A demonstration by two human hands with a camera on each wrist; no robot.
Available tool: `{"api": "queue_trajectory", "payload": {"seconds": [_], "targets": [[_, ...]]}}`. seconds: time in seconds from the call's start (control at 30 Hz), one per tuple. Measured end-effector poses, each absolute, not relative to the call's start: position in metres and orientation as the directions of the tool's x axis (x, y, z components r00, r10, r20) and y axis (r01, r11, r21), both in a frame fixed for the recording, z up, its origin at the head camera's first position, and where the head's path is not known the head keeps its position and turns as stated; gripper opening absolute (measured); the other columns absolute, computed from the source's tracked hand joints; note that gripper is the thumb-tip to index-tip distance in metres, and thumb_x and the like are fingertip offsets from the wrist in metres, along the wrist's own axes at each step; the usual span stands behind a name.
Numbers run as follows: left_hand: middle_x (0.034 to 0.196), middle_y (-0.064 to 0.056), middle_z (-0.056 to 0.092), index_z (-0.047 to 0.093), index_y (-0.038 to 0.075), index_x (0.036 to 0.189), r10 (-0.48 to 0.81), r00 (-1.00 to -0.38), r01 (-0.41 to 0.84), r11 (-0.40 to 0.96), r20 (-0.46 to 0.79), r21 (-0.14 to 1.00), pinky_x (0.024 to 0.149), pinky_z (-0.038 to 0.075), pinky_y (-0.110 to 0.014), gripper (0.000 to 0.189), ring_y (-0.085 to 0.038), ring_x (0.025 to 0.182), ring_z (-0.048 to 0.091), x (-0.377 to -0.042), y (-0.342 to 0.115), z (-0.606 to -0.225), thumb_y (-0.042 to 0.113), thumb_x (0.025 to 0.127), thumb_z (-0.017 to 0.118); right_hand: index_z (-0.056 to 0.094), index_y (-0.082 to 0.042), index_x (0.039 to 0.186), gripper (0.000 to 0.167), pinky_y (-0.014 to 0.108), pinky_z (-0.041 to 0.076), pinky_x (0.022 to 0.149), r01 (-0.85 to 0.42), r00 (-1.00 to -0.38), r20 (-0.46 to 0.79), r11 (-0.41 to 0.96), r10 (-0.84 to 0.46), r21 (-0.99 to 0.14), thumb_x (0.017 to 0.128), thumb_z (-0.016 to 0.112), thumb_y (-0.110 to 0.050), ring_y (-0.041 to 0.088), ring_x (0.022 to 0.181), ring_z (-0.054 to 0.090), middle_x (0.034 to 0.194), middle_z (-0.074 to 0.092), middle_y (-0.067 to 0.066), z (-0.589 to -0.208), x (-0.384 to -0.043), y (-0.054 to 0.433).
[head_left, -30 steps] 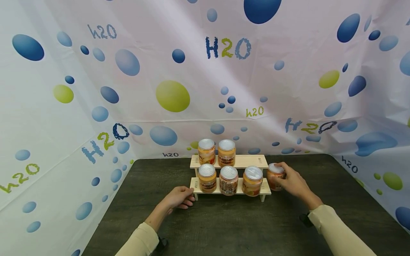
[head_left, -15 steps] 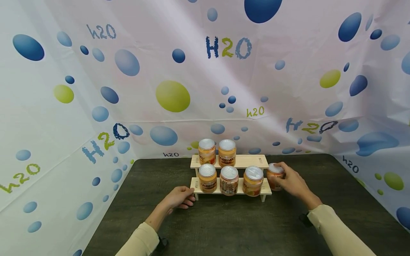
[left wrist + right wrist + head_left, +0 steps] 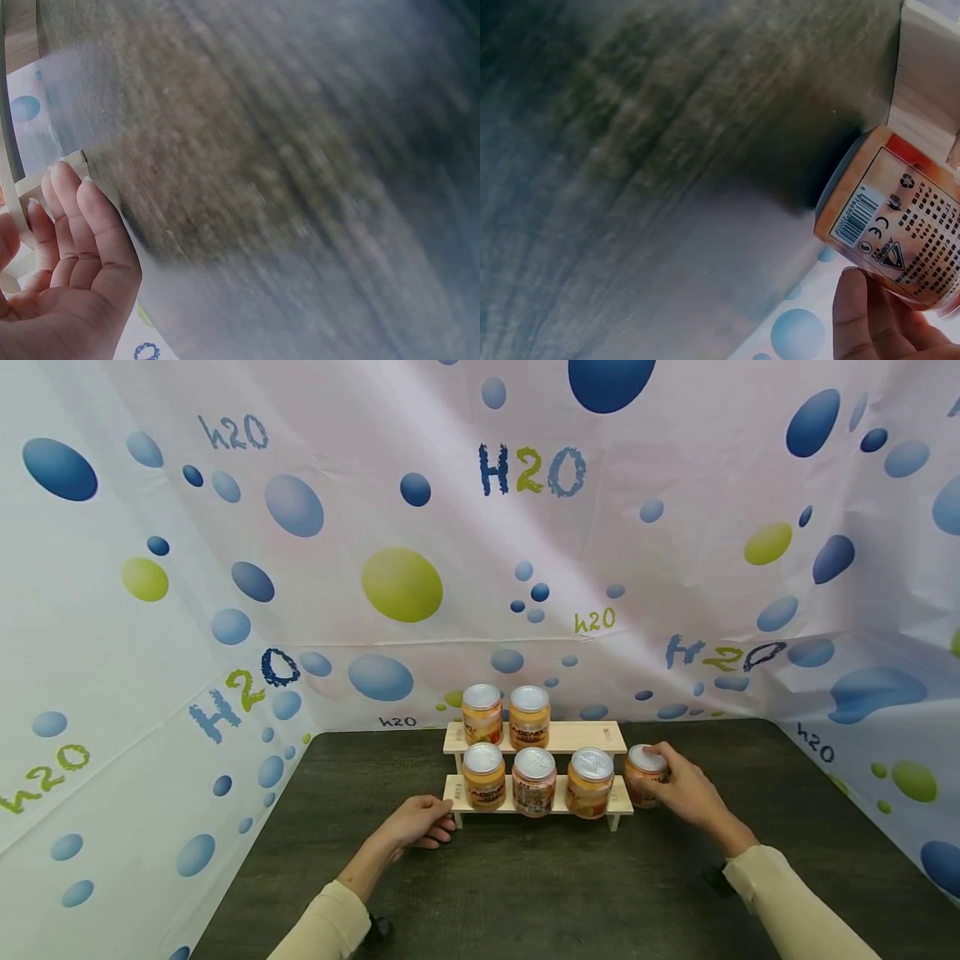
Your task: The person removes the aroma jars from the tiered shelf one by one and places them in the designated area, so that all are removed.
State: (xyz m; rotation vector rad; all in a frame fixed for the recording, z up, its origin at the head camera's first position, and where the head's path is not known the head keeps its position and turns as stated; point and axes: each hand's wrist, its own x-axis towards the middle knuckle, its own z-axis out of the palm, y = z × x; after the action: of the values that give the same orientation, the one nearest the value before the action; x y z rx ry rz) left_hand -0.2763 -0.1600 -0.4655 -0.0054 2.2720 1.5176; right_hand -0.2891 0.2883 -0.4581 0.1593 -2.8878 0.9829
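A two-step wooden rack (image 3: 451, 790) stands on the dark table. Its upper step carries two orange jars with silver lids, a left one (image 3: 482, 716) and a right one (image 3: 529, 718). Along the lower step are three more: a left jar (image 3: 484, 777), a middle jar (image 3: 534, 782) and a right jar (image 3: 589, 783). My left hand (image 3: 417, 823) pinches the lower step's left end, thumb on top. Just right of the rack, my right hand (image 3: 684, 789) grips another jar (image 3: 642, 783) between thumb and fingers. Its barcode label faces the right wrist camera; whether its base touches the table, I cannot tell.
Behind and beside the table (image 3: 510, 893) hangs a white sheet (image 3: 480, 535) printed with blue and green drops and H2O lettering. The upper step's right part (image 3: 585, 737) is bare wood.
Both hands keep their holds and the rack stays put. The jar in my right hand has shifted very slightly; otherwise only the head view moves a little.
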Motion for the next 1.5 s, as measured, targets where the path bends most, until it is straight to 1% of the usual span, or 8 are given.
{"api": "queue_trajectory", "payload": {"seconds": [0.2,0.5,0.73,1.03,1.1,1.3,1.4,1.5], "targets": [[0.096,-0.008,0.069,0.064,0.0,0.112,0.216,-0.919,-0.222,0.41,-0.331,0.885,0.069,0.059,-0.03,0.039,-0.012,0.076,0.067,-0.2769,-0.1602,-0.465,0.036,0.106,0.05,0.045,-0.01,0.137,0.061,0.037,0.048,0.07,-0.127,-0.99,0.12,0.785,-0.067,-0.606,0.094,0.069,-0.045,0.029,0.096,0.063,0.123,0.061,0.025,-0.4609,-0.2877,0.2896],[0.095,-0.007,0.069,0.064,0.0,0.111,0.221,-0.918,-0.218,0.412,-0.329,0.885,0.069,0.059,-0.03,0.038,-0.011,0.075,0.067,-0.2773,-0.1601,-0.4667,0.035,0.106,0.05,0.045,-0.009,0.137,0.06,0.037,0.049,0.07,-0.127,-0.99,0.122,0.785,-0.066,-0.606,0.094,0.069,-0.043,0.029,0.096,0.064,0.122,0.062,0.025,-0.4623,-0.2861,0.29],[0.095,-0.007,0.069,0.064,0.0,0.111,0.212,-0.918,-0.228,0.411,-0.336,0.883,0.07,0.059,-0.03,0.038,-0.011,0.075,0.067,-0.2769,-0.1591,-0.4662,0.035,0.106,0.05,0.044,-0.008,0.137,0.06,0.041,0.052,0.072,-0.137,-0.989,0.132,0.782,-0.07,-0.608,0.095,0.069,-0.042,0.033,0.099,0.065,0.122,0.062,0.026,-0.462,-0.2851,0.2896],[0.095,-0.006,0.069,0.064,0.001,0.11,0.22,-0.918,-0.223,0.406,-0.331,0.887,0.069,0.059,-0.03,0.036,-0.011,0.075,0.067,-0.276,-0.1591,-0.4656,0.034,0.106,0.05,0.046,-0.006,0.135,0.06,0.035,0.049,0.071,-0.155,-0.985,0.154,0.773,-0.076,-0.615,0.094,0.071,-0.042,0.029,0.098,0.064,0.123,0.061,0.024,-0.4625,-0.2846,0.2886],[0.095,-0.006,0.069,0.064,0.001,0.109,0.222,-0.917,-0.222,0.404,-0.33,0.887,0.069,0.059,-0.03,0.036,-0.011,0.075,0.067,-0.2758,-0.1592,-0.466,0.034,0.106,0.05,0.048,-0.005,0.134,0.061,0.038,0.05,0.073,-0.16,-0.984,0.163,0.778,-0.075,-0.607,0.093,0.071,-0.043,0.03,0.099,0.062,0.124,0.058,0.024,-0.4619,-0.2841,0.288],[0.095,-0.006,0.069,0.064,0.002,0.108,0.218,-0.917,-0.226,0.403,-0.333,0.887,0.069,0.059,-0.03,0.036,-0.011,0.075,0.067,-0.2765,-0.1594,-0.4671,0.035,0.106,0.05,0.05,-0.004,0.134,0.064,0.05,0.052,0.081,-0.156,-0.983,0.173,0.786,-0.064,-0.598,0.093,0.069,-0.05,0.038,0.109,0.058,0.131,0.052,0.028,-0.4588,-0.2825,0.286],[0.095,-0.006,0.069,0.064,0.002,0.108,0.213,-0.917,-0.23,0.403,-0.336,0.885,0.069,0.059,-0.03,0.036,-0.011,0.075,0.067,-0.2769,-0.1595,-0.4674,0.035,0.106,0.05,0.049,-0.004,0.138,0.066,0.052,0.052,0.082,-0.167,-0.98,0.188,0.784,-0.065,-0.598,0.093,0.069,-0.048,0.039,0.11,0.057,0.133,0.051,0.028,-0.4575,-0.2826,0.2856],[0.095,-0.006,0.069,0.064,0.002,0.108,0.212,-0.918,-0.231,0.404,-0.336,0.885,0.068,0.059,-0.03,0.037,-0.011,0.075,0.067,-0.2772,-0.1595,-0.4676,0.036,0.106,0.05,0.046,-0.003,0.143,0.068,0.052,0.052,0.083,-0.196,-0.972,0.224,0.782,-0.074,-0.592,0.094,0.07,-0.042,0.041,0.112,0.056,0.134,0.051,0.029,-0.4555,-0.2834,0.2856]]}}
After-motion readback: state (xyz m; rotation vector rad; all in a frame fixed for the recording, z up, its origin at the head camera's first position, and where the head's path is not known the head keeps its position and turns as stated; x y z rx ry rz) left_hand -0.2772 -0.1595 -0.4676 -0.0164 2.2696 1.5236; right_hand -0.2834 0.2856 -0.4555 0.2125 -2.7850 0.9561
